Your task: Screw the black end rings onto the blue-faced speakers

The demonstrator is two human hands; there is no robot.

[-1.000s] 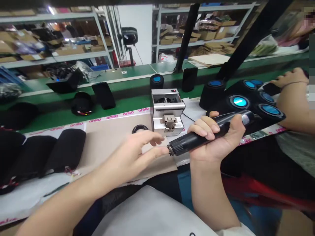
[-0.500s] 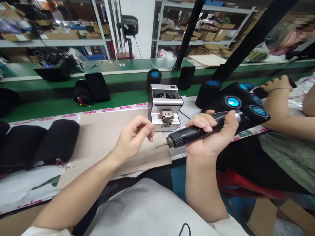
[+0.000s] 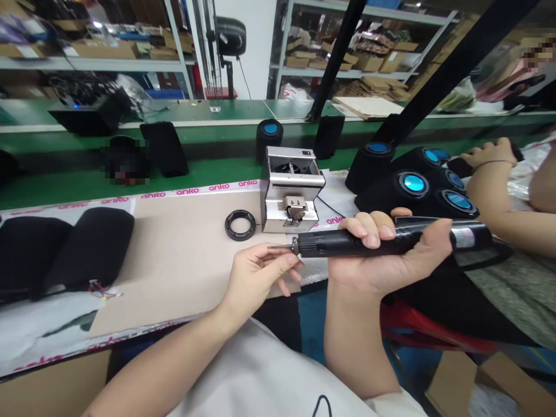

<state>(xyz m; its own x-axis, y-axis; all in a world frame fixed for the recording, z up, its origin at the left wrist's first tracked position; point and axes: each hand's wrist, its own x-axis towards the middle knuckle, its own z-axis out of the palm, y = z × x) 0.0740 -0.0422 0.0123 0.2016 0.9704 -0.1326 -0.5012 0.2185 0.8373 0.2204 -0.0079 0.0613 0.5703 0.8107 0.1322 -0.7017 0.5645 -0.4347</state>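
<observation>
My right hand [image 3: 382, 255] is wrapped around a black electric screwdriver [image 3: 334, 243], held nearly level with its bit [image 3: 280, 247] pointing left. My left hand [image 3: 260, 272] is at the bit, thumb and forefinger pinched together just under it; whether they touch the bit or hold a small part, I cannot make out. A black ring [image 3: 240, 225] with holes around its rim lies flat on the cardboard sheet [image 3: 182, 249], beyond my left hand. Beside the ring stands a silver screw feeder [image 3: 292, 191], its outlet facing me.
Black fabric-covered speakers [image 3: 93, 249] with loose wires lie on the left. More speakers with blue ends [image 3: 412, 183] cluster on the right, near a co-worker's hand [image 3: 493, 153]. A green conveyor [image 3: 208, 165] runs behind the feeder, with shelves of boxes [image 3: 369, 61] beyond.
The screwdriver has swung more level and its handle has shifted right. My left hand has moved right and down to the bit, uncovering the black ring.
</observation>
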